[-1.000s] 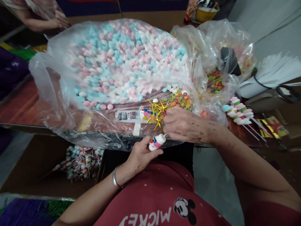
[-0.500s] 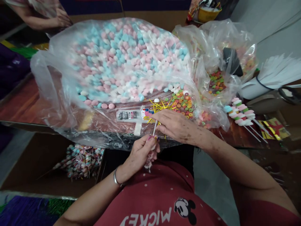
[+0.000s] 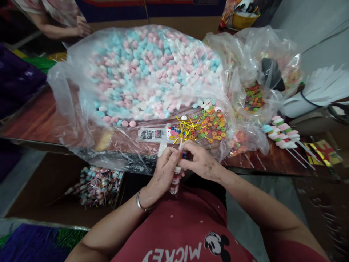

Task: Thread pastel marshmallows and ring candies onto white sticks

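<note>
A wrapped candy skewer (image 3: pixel 174 185) with a white stick pointing up and away is clasped by my left hand (image 3: pixel 165 169), close to my shirt. Around the upper end of the wrapper, at the stick, the fingers of my right hand (image 3: pixel 197 160) are pinched, touching my left fingertips. A bit of blue printed wrapper shows between them. Just beyond lie gold twist ties (image 3: pixel 188 127) and flat printed plastic sleeves (image 3: pixel 152 134). Ring-shaped gummies (image 3: pixel 214 123) lie right of the ties. Behind is a large clear bag of pink, blue and white candies (image 3: pixel 152 72).
Several candy skewers (image 3: pixel 283 133) lie at the table's right, near white sticks (image 3: pixel 327 85) in a container. Gummy bags (image 3: pixel 253 54) stand behind. An open cardboard box (image 3: pixel 35 182) at lower left holds wrapped skewers (image 3: pixel 100 185). Another person's hand (image 3: pixel 83 27) is at upper left.
My right hand has moved down from beside the gold ties to the wrapper's top, meeting my left fingers. The view has shifted slightly.
</note>
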`<state>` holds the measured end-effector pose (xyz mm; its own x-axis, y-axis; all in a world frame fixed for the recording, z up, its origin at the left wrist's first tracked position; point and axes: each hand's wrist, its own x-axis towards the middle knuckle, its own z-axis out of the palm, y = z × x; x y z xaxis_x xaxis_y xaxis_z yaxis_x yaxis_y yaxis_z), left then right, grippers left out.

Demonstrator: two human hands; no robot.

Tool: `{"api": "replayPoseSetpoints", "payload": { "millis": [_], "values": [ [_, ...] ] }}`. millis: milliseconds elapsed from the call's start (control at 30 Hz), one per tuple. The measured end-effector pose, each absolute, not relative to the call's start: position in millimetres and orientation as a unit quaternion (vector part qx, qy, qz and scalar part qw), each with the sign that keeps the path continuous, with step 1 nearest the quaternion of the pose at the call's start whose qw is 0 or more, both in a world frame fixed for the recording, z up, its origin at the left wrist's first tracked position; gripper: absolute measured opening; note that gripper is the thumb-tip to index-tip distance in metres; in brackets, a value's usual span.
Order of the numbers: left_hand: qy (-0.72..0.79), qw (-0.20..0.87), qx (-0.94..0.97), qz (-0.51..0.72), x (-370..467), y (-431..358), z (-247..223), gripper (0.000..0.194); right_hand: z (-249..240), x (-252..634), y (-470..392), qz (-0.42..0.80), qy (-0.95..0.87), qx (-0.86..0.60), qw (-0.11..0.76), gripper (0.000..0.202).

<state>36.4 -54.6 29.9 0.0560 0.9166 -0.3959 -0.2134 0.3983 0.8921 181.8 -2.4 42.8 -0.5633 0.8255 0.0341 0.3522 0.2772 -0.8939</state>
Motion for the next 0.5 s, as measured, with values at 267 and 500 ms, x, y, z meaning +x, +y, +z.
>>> {"api": "replayPoseSetpoints", "payload": {
  "millis": [267,500],
  "values": [
    [0.392,0.763,0.241,0.454,28,-55,30,0.031,32,184,-10,0.651,-0.588,-0.354,0.324,0.023],
    [0.384,0.811,0.240,0.370,14,-50,27,0.019,23,188,0,0.639,-0.670,-0.211,0.313,0.019]
  ]
}}
